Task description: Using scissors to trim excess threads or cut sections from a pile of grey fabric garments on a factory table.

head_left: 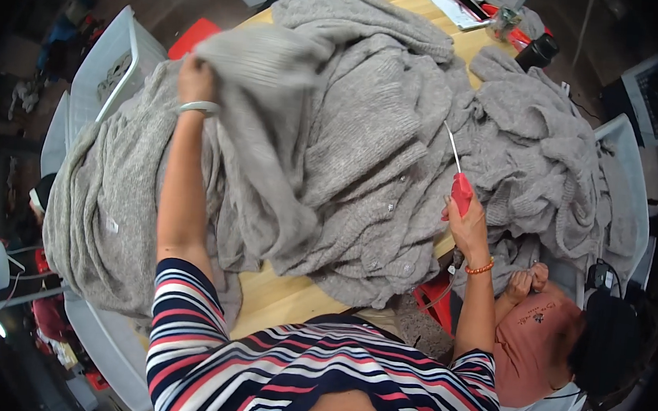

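My left hand point(197, 79) is closed on the edge of a grey knit sweater point(267, 61), lifted and blurred by motion over the pile. In my right hand point(468, 228) is a pair of red-handled scissors point(461, 191), its slim metal blades pointing away from me. The scissors are over the right side of a heap of grey knitwear point(383, 102). Several small shiny buttons show on the knit in front of me. More grey knitwear point(117, 196) drapes over the left side of the table.
Pale bins point(127, 66) stand at the left, and another bin point(631, 171) at the right. Bare wooden tabletop point(279, 302) shows near me. A black-capped bottle point(538, 52) and papers point(449, 2) lie toward the far right. A person in a pink top point(535, 338) sits close by my right arm.
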`<action>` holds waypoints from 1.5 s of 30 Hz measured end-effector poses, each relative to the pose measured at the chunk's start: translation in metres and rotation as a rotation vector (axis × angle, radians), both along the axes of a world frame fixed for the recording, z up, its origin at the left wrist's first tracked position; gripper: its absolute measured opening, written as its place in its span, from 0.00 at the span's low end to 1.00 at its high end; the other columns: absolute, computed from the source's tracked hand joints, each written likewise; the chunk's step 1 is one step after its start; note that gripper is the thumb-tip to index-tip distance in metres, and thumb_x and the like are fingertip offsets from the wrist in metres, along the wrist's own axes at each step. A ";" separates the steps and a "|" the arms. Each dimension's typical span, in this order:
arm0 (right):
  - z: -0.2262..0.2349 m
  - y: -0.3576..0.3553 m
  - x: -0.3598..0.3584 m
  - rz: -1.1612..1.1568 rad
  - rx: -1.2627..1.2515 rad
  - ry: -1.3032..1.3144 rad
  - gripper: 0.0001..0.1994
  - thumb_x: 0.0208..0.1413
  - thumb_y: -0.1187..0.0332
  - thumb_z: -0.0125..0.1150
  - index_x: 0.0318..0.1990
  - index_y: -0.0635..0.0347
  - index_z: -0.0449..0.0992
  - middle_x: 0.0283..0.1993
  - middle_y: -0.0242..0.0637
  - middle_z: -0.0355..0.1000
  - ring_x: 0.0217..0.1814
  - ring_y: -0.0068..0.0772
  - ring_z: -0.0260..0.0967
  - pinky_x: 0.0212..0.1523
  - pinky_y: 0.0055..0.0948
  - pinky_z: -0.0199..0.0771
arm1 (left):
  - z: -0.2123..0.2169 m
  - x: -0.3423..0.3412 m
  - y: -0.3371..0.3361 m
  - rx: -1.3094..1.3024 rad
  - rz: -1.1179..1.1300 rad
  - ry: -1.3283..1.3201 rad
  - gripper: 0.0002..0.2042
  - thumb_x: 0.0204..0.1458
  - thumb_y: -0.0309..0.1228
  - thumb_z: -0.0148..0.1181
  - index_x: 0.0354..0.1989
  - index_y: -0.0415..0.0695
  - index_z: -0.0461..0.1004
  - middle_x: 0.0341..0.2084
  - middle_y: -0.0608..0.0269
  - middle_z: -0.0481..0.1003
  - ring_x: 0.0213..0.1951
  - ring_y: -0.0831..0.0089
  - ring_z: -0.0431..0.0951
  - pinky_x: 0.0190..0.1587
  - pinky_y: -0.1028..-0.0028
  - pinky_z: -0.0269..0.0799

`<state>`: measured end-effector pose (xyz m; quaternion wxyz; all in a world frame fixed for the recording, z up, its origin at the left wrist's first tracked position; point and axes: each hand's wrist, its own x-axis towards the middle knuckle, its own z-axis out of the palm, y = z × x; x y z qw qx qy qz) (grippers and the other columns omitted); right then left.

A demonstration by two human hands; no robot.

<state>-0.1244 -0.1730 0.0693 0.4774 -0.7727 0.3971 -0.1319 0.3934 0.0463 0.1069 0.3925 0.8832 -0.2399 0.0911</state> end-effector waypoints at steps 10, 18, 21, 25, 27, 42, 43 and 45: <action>0.016 0.007 0.026 0.121 -0.023 -0.004 0.21 0.57 0.69 0.55 0.58 0.64 0.64 0.29 0.39 0.71 0.26 0.29 0.72 0.30 0.28 0.73 | -0.044 -0.249 0.083 0.221 -0.169 -0.131 0.41 0.37 0.39 0.72 0.62 0.44 0.59 0.54 0.41 0.62 0.57 0.45 0.62 0.60 0.56 0.56; 0.041 0.040 0.051 0.267 -0.127 0.046 0.21 0.56 0.68 0.55 0.58 0.63 0.64 0.28 0.44 0.73 0.28 0.39 0.74 0.35 0.34 0.72 | -0.072 -0.193 0.117 0.084 -0.301 0.112 0.35 0.45 0.18 0.56 0.65 0.47 0.54 0.52 0.43 0.67 0.50 0.52 0.71 0.55 0.61 0.67; 0.045 0.057 0.040 0.261 -0.144 0.030 0.20 0.58 0.69 0.54 0.57 0.64 0.65 0.26 0.39 0.72 0.26 0.31 0.72 0.32 0.30 0.71 | 0.014 -0.193 0.147 -0.941 -0.330 1.095 0.29 0.49 0.20 0.55 0.63 0.40 0.59 0.51 0.52 0.71 0.50 0.63 0.74 0.55 0.65 0.70; 0.034 0.072 0.033 0.232 -0.084 0.017 0.20 0.58 0.70 0.54 0.57 0.65 0.65 0.25 0.36 0.71 0.26 0.27 0.71 0.30 0.27 0.71 | 0.038 -0.241 0.184 -1.054 -0.209 1.282 0.23 0.58 0.26 0.49 0.62 0.36 0.58 0.56 0.54 0.68 0.52 0.68 0.72 0.59 0.69 0.66; 0.036 0.078 0.035 0.243 -0.039 0.010 0.21 0.57 0.70 0.54 0.57 0.65 0.64 0.26 0.38 0.70 0.26 0.28 0.71 0.29 0.28 0.71 | -0.033 -0.252 0.223 -0.813 -0.254 1.078 0.20 0.60 0.27 0.46 0.62 0.40 0.61 0.55 0.56 0.69 0.53 0.72 0.71 0.60 0.72 0.63; 0.043 0.147 0.023 0.427 -0.165 0.122 0.24 0.54 0.69 0.56 0.59 0.54 0.63 0.40 0.55 0.74 0.39 0.57 0.74 0.41 0.45 0.73 | -0.089 -0.270 0.097 0.213 -0.449 -0.214 0.18 0.47 0.23 0.59 0.48 0.44 0.71 0.47 0.51 0.68 0.45 0.52 0.71 0.47 0.61 0.68; 0.044 0.152 0.021 0.475 -0.216 0.165 0.24 0.53 0.67 0.57 0.59 0.50 0.63 0.38 0.56 0.74 0.39 0.60 0.72 0.40 0.49 0.72 | -0.103 -0.263 0.094 0.211 -0.455 -0.213 0.18 0.47 0.23 0.59 0.48 0.44 0.71 0.47 0.51 0.68 0.45 0.52 0.71 0.47 0.61 0.68; 0.050 0.167 0.021 0.544 -0.259 0.284 0.24 0.53 0.66 0.57 0.59 0.49 0.63 0.36 0.57 0.74 0.38 0.60 0.72 0.40 0.50 0.71 | -0.122 -0.254 0.101 0.134 -0.458 -0.020 0.12 0.48 0.25 0.59 0.43 0.42 0.72 0.40 0.53 0.69 0.39 0.53 0.73 0.42 0.62 0.70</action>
